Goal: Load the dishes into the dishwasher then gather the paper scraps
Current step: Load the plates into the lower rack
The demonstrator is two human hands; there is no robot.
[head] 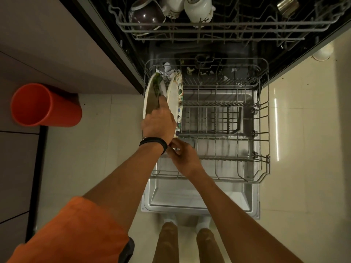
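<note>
A green-smeared plate [152, 95] stands on edge at the left side of the pulled-out lower rack [264, 118]. Its long axis runs away from the person, and it is face to face with a floral plate [175, 92] just beside it on the right. The left hand [158, 123] grips the first plate's near rim, fingers curled over it, and the rack's wires lie directly beneath. The right hand [185, 158] sits lower, under the left wrist, at the floral plate's near end, fingers bent; whether they hold anything cannot be told. Paper scraps [167, 68] lie at the rack's far end, beyond both plates.
</note>
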